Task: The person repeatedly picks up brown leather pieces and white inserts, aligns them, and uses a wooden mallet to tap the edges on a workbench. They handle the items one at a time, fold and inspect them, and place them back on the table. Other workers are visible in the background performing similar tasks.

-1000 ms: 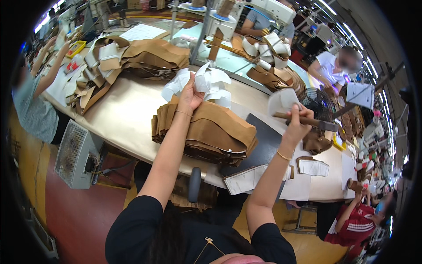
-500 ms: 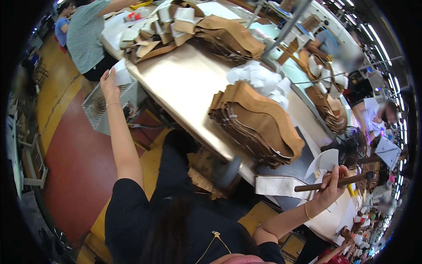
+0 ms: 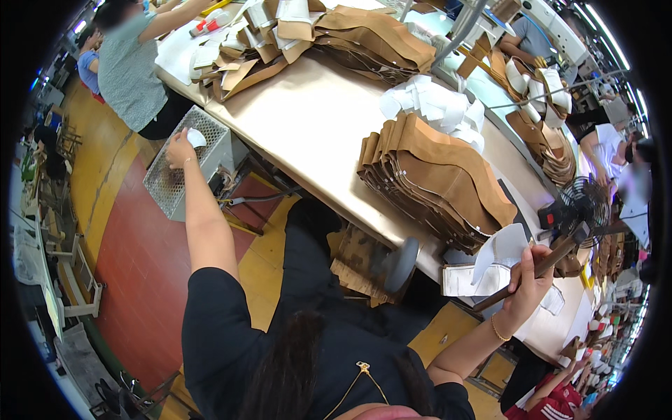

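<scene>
Out to the left, my left hand [image 3: 180, 148] is over a perforated metal box [image 3: 213, 129], with a small white piece [image 3: 197, 138] pinched at its thumb side; its other fingers curl down toward the mesh. At the right, my right hand [image 3: 528, 281] wraps round the wooden handle of a hammer [image 3: 558, 253], its dark head pointing away up and right. A curved white sheet piece [image 3: 505, 246] stands up from the same hand's fingertips. Below that piece, a flat white strip [image 3: 462, 280] lies at the table edge.
Stacked brown leather-like panels [image 3: 434, 182] stand on the pale table [image 3: 308, 119], with a heap of white pieces [image 3: 434, 105] behind. More brown panels [image 3: 371, 42] lie at the far side. A black fan [image 3: 584, 203] is at the right. A person [image 3: 129, 77] stands at the far left.
My left hand has come down and nearer, onto the mesh box, with the white piece. My right hand still holds the hammer and curved piece. The whole view has shifted slightly.
</scene>
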Available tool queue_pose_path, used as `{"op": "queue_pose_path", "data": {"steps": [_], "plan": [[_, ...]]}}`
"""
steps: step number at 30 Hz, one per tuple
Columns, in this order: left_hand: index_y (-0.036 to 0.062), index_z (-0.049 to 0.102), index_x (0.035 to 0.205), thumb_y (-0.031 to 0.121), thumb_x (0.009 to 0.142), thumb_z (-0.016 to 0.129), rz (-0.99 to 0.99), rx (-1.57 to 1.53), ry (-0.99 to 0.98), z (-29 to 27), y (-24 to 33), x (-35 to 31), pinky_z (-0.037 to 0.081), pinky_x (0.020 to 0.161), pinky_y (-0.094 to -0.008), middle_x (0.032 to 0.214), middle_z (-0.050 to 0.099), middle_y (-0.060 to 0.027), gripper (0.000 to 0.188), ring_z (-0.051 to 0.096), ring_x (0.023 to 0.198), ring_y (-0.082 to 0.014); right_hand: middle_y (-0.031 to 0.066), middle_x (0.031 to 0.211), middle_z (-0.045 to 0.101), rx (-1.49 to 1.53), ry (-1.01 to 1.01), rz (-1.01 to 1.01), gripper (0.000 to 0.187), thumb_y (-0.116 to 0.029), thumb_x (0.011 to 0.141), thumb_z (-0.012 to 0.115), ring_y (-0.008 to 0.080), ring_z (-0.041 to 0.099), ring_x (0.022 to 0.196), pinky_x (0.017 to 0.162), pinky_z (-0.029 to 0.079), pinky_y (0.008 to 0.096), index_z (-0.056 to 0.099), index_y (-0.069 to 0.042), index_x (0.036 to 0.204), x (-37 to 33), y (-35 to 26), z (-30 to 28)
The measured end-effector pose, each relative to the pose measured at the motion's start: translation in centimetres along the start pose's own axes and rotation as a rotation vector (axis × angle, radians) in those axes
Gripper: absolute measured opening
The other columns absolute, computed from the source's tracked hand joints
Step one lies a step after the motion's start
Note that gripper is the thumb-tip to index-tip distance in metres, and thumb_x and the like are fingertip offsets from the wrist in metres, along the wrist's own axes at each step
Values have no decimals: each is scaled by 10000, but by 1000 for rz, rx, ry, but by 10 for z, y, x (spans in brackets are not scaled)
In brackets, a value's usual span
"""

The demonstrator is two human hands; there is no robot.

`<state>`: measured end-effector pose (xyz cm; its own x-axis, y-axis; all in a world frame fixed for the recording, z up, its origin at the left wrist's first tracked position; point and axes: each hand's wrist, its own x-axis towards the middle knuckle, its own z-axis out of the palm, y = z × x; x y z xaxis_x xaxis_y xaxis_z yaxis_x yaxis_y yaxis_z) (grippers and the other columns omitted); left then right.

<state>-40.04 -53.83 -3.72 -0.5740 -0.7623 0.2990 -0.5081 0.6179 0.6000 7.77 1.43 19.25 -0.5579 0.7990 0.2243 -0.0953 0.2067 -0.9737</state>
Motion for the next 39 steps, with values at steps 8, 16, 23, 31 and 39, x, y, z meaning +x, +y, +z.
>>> {"op": "queue_pose_path", "data": {"steps": [8, 16, 23, 31, 39], "plan": [[178, 687, 1114, 389, 952, 604, 146, 249, -78, -16, -29, 39, 440, 909, -509, 1082, 636, -117, 279, 572, 1108, -323, 68, 873, 628, 29, -38, 53, 170, -12, 908, 685, 37, 393, 410, 357, 257, 197, 577, 8, 1038, -8, 7, 4], [33, 611, 1171, 228, 967, 639, 761, -785, -185, -115, 123, -135, 425, 863, -385, 1091, 561, -112, 284, 512, 975, -245, 58, 856, 640, 25, -186, 141, 214, -61, 882, 740, 36, 433, 428, 362, 304, 189, 596, -2, 1030, -26, 10, 42], [78, 697, 1041, 161, 752, 809, 1466, -1040, -1179, -266, 165, -343, 401, 984, -394, 1221, 536, -95, 321, 495, 1140, -265, 6, 795, 641, -75, -227, 194, 143, -55, 892, 723, 28, 475, 469, 392, 348, 189, 638, -12, 999, -48, 0, 71], [7, 713, 1019, 145, 809, 812, 983, -860, -1840, -264, 167, -342, 499, 788, -275, 955, 697, -54, 270, 626, 850, -133, 33, 773, 681, -42, -276, 238, 127, -60, 899, 720, 26, 486, 468, 405, 373, 196, 625, -6, 966, -56, 13, 64], [4, 707, 931, 32, 838, 702, 941, -719, -1381, -247, 159, -304, 494, 751, -275, 835, 684, -47, 97, 611, 790, -123, 28, 802, 680, -115, -345, 211, 229, -47, 884, 734, 42, 503, 489, 414, 399, 196, 622, 5, 1076, -55, 17, 83]]}}
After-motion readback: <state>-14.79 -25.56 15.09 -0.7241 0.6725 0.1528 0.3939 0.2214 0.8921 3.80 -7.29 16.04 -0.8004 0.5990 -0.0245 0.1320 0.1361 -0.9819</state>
